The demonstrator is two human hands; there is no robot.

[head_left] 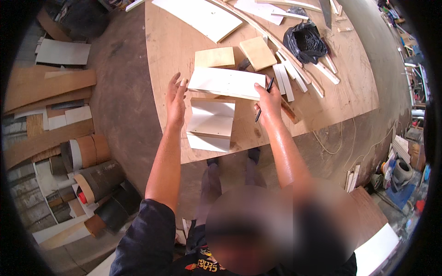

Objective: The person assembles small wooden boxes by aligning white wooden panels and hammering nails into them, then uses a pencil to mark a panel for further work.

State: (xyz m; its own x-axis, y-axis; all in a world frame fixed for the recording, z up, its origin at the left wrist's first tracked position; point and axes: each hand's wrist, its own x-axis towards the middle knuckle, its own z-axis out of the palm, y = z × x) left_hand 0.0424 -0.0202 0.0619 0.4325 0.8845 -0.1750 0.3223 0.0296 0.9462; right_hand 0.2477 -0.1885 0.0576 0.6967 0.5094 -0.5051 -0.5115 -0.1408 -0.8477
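Note:
A white rectangular board (225, 83) lies across the top of a small white open box (212, 124) on the plywood worktable (170, 50). My left hand (176, 99) is flat with its fingers apart, its fingertips touching the board's left end. My right hand (268, 102) presses its fingers on the board's right end and holds a black pencil (264, 99) between them. Two tan square wood pieces (214, 57) (258, 53) lie just behind the board.
White strips (287, 80) and long battens lie to the right, beside a black plastic bag (304, 41). A large white panel (202, 16) lies at the back. Rolls of veneer and board offcuts (69, 152) crowd the floor at left. A cord (336, 142) hangs off the table edge.

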